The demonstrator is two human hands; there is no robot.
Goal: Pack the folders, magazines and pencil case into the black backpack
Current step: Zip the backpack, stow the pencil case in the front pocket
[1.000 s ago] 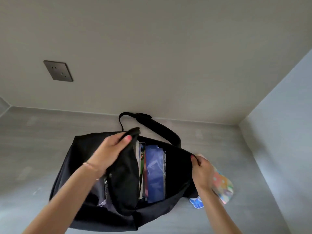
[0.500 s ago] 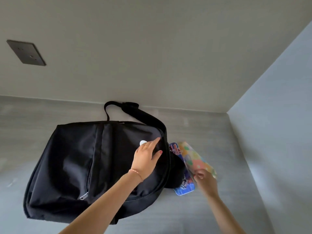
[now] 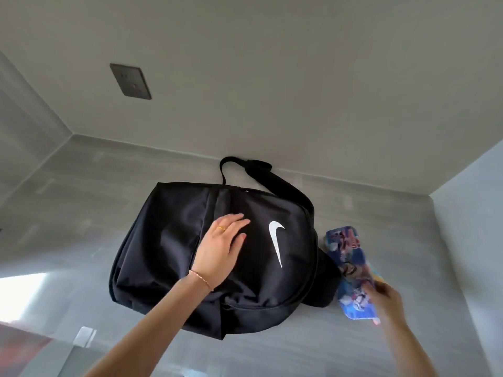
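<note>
The black backpack (image 3: pixel 168 240) lies flat on the grey surface, its flap down and a white swoosh logo facing up. My left hand (image 3: pixel 221 248) rests flat on the flap, fingers spread, holding nothing. To the right of the bag, my right hand (image 3: pixel 386 297) grips the near end of the blue, colourfully printed pencil case (image 3: pixel 349 265), which is tilted up beside the bag. The folders and magazines are hidden under the flap.
The bag's black strap (image 3: pixel 283 183) loops toward the back wall. A dark wall plate (image 3: pixel 130 80) sits on the back wall. A side wall (image 3: pixel 479 202) rises close on the right. The grey surface (image 3: pixel 81 191) extends to the left.
The flap, held open a second ago with folders and magazines showing, now lies closed under my left hand. My right hand left the bag's edge and took hold of the pencil case.
</note>
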